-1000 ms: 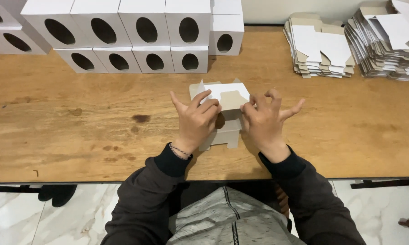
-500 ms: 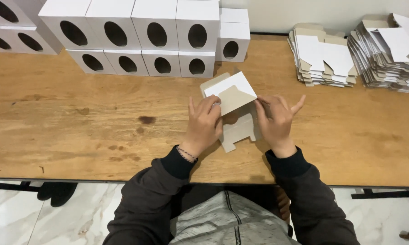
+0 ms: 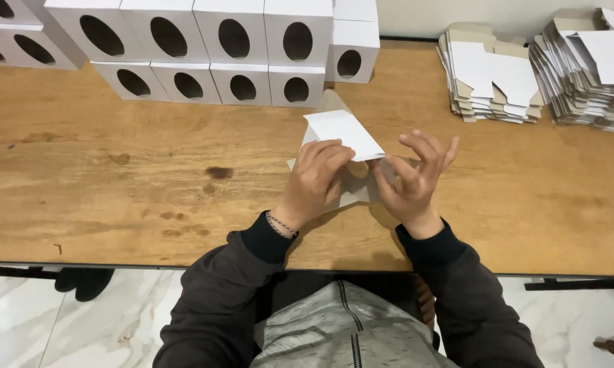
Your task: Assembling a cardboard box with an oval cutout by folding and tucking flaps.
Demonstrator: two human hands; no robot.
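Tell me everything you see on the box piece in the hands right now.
The half-folded carton looks like thin card, white outside and brown-grey inside. One white flap tilts up toward the stacked boxes; the rest lies low on the wooden table, partly hidden. The left hand presses on it from the near left side, and the right hand pinches the flap's right corner, fingers spread. Whether it has an oval cut-out cannot be told.

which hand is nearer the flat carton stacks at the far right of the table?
Right. The right hand is on the stacks' side of the half-folded box, though well short of them; the left hand grips the box further away.
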